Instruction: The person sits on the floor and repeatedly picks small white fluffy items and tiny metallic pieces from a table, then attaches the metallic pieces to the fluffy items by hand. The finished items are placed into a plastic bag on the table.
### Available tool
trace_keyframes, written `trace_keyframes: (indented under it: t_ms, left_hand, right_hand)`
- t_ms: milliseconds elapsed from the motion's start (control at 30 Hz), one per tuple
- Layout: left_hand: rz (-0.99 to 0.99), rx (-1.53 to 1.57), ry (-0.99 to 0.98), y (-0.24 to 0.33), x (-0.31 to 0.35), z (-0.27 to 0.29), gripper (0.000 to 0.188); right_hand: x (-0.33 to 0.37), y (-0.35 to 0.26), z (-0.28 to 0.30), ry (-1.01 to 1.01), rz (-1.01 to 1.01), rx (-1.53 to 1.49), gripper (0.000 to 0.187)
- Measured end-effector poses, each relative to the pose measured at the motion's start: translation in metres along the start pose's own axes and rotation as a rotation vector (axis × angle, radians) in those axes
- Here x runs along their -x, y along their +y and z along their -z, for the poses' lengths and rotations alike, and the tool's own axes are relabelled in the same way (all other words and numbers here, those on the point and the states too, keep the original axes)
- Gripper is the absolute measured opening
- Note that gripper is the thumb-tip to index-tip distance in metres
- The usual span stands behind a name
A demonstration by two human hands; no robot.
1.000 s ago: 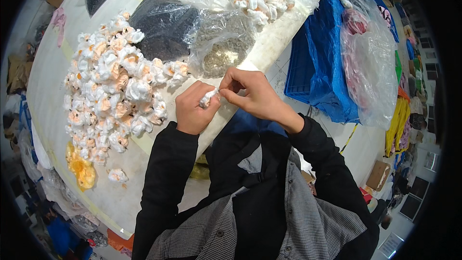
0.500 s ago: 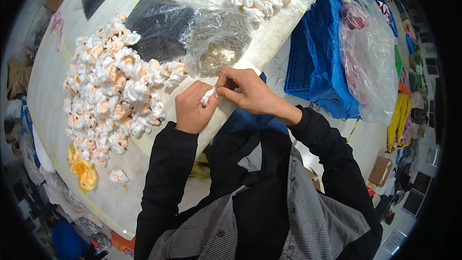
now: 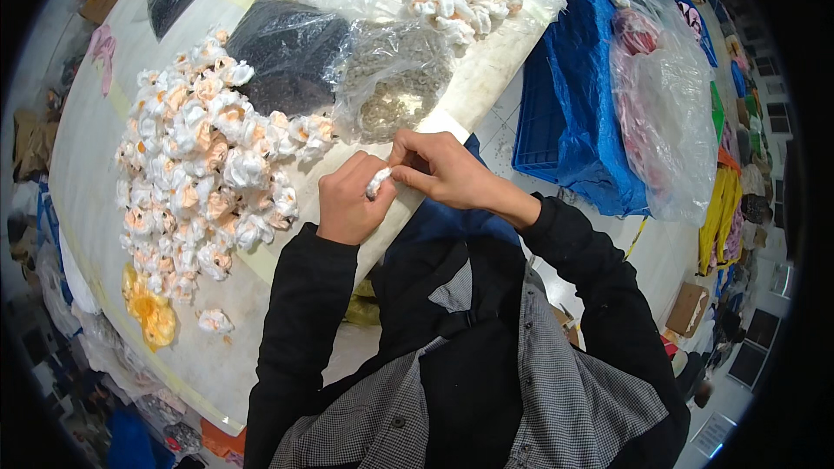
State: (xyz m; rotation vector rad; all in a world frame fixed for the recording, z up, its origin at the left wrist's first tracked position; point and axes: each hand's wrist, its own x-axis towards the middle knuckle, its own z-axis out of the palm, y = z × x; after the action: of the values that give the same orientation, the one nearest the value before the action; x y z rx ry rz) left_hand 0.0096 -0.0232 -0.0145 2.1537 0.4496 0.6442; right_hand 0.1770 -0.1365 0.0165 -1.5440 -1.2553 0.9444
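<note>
My left hand is closed around a small white plush piece, which pokes out between thumb and forefinger. From the right, my right hand pinches at the upper end of that piece with thumb and forefinger; the exact pinch is partly hidden. Both hands are over the table's near edge. To their left lies a big pile of small white-and-peach plush flowers. One single plush flower sits apart, beside a yellow flower-shaped item.
Clear bags of black small parts and pale translucent small parts lie beyond my hands on the white table. Farther back are more plush pieces. Right of the table stands a blue crate with blue sheeting and pink goods in plastic.
Both hands have shifted very slightly. The white plush piece has turned a little in my left hand, and my right fingertips stay at its end.
</note>
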Motion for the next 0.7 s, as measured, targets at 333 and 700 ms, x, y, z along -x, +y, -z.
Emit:
trace_keyframes:
  t_ms: [333,700]
  left_hand:
    - [0.354,0.466,0.104,0.011,-0.001,0.008,0.026]
    - [0.488,0.916,0.170,0.000,0.002,0.006,0.031]
  right_hand:
    - [-0.002,0.019,-0.012,0.292,-0.063,-0.284,0.008]
    - [-0.001,0.007,-0.045,0.564,-0.035,-0.107,0.012]
